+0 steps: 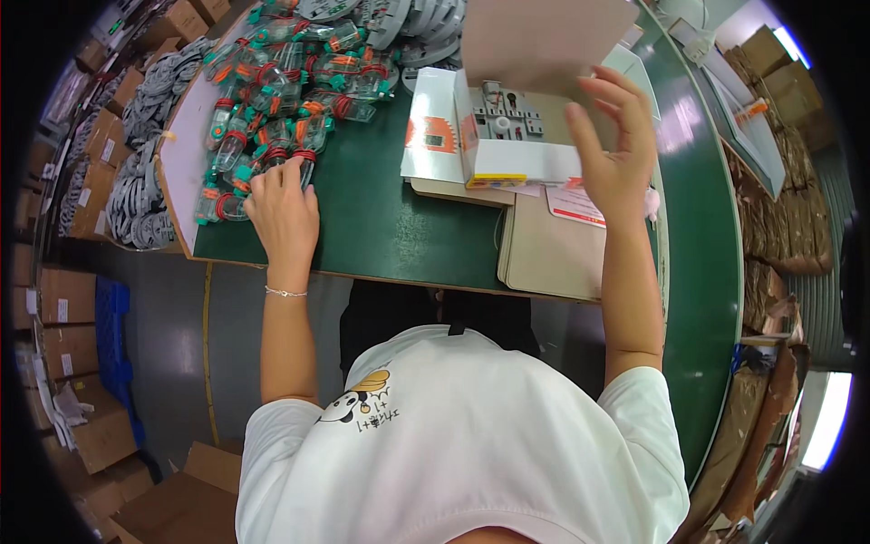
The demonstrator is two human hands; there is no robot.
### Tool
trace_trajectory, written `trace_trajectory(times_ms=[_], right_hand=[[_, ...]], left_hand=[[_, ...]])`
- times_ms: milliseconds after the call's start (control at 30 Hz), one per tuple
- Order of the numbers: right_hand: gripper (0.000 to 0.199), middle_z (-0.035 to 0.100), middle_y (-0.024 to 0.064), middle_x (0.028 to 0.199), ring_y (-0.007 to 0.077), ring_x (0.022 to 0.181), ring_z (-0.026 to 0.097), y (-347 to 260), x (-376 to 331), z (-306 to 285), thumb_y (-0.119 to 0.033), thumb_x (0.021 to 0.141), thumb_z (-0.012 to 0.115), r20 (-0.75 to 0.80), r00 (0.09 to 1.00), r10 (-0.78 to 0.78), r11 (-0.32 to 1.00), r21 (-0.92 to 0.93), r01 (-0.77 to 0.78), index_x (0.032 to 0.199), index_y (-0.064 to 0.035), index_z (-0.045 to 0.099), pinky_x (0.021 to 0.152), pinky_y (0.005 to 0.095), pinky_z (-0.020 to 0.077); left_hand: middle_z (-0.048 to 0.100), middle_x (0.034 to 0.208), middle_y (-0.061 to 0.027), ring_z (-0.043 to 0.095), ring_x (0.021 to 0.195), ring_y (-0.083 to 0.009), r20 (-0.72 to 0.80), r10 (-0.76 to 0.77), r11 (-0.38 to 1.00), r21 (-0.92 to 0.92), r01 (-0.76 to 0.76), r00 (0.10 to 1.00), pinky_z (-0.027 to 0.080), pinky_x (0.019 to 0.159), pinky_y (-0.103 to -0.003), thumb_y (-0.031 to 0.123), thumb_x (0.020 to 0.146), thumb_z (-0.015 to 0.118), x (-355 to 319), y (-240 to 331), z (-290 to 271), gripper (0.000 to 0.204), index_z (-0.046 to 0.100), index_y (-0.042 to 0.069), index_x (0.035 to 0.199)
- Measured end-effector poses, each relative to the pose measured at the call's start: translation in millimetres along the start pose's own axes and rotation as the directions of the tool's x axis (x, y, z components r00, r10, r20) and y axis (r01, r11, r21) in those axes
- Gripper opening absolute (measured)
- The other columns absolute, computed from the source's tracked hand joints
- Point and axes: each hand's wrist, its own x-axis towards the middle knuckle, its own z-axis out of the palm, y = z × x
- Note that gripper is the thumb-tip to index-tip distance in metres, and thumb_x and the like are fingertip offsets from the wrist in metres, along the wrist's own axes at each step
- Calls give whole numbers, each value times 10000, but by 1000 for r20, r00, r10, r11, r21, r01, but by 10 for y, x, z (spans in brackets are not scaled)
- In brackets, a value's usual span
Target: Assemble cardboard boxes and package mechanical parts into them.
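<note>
My left hand (pixel 283 218) lies at the near edge of a pile of small clear plastic bottles (pixel 276 86) with green ends and red and orange parts. Its fingers reach onto the nearest bottles, the thumb apart, and nothing shows held between them. My right hand (pixel 621 150) is raised, fingers spread, beside the right end of an open white and orange box (pixel 526 160). It holds nothing. Inside the box sit grey plastic parts (pixel 507 120), some hidden by its front wall. The box's lid (pixel 548 36) stands up at the back.
Grey ring-shaped plastic parts (pixel 421 27) are heaped behind the bottles. Under the box lie flat brown cardboard (pixel 551 247) and a printed red and white sheet (pixel 576 207). A pale board (pixel 172 181) edges the green table (pixel 390 238) on the left. Cartons (pixel 68 308) stand beyond.
</note>
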Motion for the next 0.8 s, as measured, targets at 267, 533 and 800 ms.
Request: trace_trajectory(times_ms=[267,533,800], right_hand=[[461,599,147,1275,285,1178,565,210,-409,-379,-133,871,722,-242,948,205,968,-92,-233,1301,-62,572,928,376,491],[488,619,91,1211,172,1113,589,619,-887,-321,-121,939,644,324,799,506,668,439,-601,1388,-34,475,951,311,472],[341,624,70,1083,142,1001,611,464,-821,-401,-182,965,589,385,705,596,617,342,-709,1269,-31,565,873,291,464]], left_hand=[[690,1099,-124,685,917,-227,-380,-272,720,-690,-75,884,561,774,-332,20,854,759,147,187,-381,348,636,-21,1177],[705,1113,-140,669,926,-239,-688,262,373,-574,-729,676,556,818,-341,-32,760,813,422,1747,-719,362,661,-35,1088],[703,1003,-74,644,936,-263,-418,596,447,-536,-716,686,545,806,-335,110,749,807,474,2592,120,278,683,43,988]])
